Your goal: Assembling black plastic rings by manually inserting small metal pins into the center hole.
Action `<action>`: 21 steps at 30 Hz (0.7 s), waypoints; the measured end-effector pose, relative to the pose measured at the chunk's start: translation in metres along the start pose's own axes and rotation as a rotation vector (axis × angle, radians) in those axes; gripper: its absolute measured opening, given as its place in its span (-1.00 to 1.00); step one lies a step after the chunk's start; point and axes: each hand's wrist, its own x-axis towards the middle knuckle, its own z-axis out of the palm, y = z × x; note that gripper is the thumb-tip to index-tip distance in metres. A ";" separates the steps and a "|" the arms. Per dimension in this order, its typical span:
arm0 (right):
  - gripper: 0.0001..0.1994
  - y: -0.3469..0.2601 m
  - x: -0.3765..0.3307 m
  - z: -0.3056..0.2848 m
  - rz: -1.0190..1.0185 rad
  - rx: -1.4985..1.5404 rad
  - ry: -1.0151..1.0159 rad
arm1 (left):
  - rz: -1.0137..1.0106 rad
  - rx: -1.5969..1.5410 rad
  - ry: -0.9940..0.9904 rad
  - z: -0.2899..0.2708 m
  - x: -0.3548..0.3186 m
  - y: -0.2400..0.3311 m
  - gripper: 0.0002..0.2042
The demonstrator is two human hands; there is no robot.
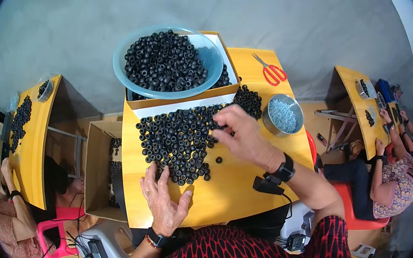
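A flat layer of small black rubber rings [177,138] covers the middle of a yellow wooden table [240,190]. My left hand [164,198] lies palm down at the near edge of the layer, fingers spread and touching the closest rings. My right hand [239,133] hovers over the layer's right side, its fingers bent down onto the rings there. One loose ring [218,159] lies apart beneath my right hand. A blue plastic bowl [125,75] heaped with more rings rests on an open cardboard box [178,106] at the far edge.
A small steel bowl [291,129] of pale tiny parts and red-handled scissors [274,73] sit at the table's right rear. Another brown box [94,172] stands on the floor at left. Other people work at similar yellow tables at right [363,109] and left [33,154].
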 end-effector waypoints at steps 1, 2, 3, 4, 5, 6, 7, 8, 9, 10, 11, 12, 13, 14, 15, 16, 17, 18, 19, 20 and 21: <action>-0.69 0.001 0.009 -0.006 -0.007 0.000 0.007 | 0.007 0.004 0.007 -0.001 0.000 0.000 -0.28; -0.68 0.001 0.020 -0.012 0.022 0.032 0.063 | -0.017 -0.061 0.013 -0.002 -0.001 -0.001 -0.29; -0.67 0.001 0.030 -0.020 0.050 0.062 0.118 | -0.039 -0.129 0.020 -0.003 -0.001 -0.002 -0.29; -0.63 -0.002 0.042 -0.029 0.053 0.032 0.150 | -0.051 -0.195 0.040 -0.003 -0.002 -0.005 -0.31; -0.58 -0.002 0.056 -0.035 0.061 0.066 0.172 | -0.046 -0.188 0.051 -0.005 -0.002 -0.006 -0.31; -0.57 0.002 0.071 -0.037 0.041 0.066 0.202 | -0.066 -0.266 0.062 -0.007 -0.002 -0.006 -0.32; -0.55 0.006 0.087 -0.036 0.021 0.069 0.232 | -0.086 -0.343 0.074 -0.010 0.000 -0.007 -0.33; -0.54 0.004 0.103 -0.035 0.067 0.175 0.173 | -0.081 -0.326 0.089 -0.015 0.003 -0.009 -0.33; -0.52 0.003 0.118 -0.036 0.116 0.274 0.119 | -0.071 -0.326 0.094 -0.021 0.012 -0.008 -0.33; -0.47 0.005 0.134 -0.036 0.187 0.241 0.043 | -0.057 -0.314 0.152 -0.027 0.026 -0.004 -0.34; -0.47 0.013 0.150 -0.031 0.181 0.244 0.045 | -0.049 -0.298 0.209 -0.033 0.036 -0.004 -0.34; -0.45 0.020 0.166 -0.025 0.279 0.202 0.005 | -0.041 -0.218 0.236 -0.032 0.045 -0.014 -0.31; -0.43 0.028 0.178 -0.019 0.378 0.159 -0.035 | -0.049 -0.167 0.257 -0.030 0.051 -0.026 -0.32; -0.43 0.037 0.188 -0.015 0.370 0.156 -0.033 | -0.080 -0.233 0.289 -0.026 0.060 -0.043 -0.34; -0.39 0.044 0.196 -0.010 0.436 0.189 -0.033 | -0.112 -0.296 0.318 -0.030 0.070 -0.054 -0.35; -0.32 0.052 0.204 -0.007 0.502 0.222 -0.033 | -0.109 -0.316 0.372 -0.038 0.083 -0.062 -0.39; -0.32 0.056 0.212 -0.003 0.499 0.226 -0.041 | -0.118 -0.303 0.438 -0.047 0.097 -0.068 -0.40; -0.32 0.059 0.219 -0.001 0.517 0.120 -0.126 | -0.115 -0.376 0.467 -0.054 0.114 -0.070 -0.40; -0.32 0.061 0.225 0.002 0.535 0.012 -0.211 | -0.111 -0.451 0.494 -0.059 0.129 -0.069 -0.40; -0.31 0.068 0.230 0.010 0.521 -0.096 -0.279 | -0.116 -0.449 0.494 -0.064 0.143 -0.065 -0.40; -0.27 0.071 0.233 0.019 0.333 -0.286 -0.244 | -0.154 -0.521 0.433 -0.068 0.157 -0.057 -0.38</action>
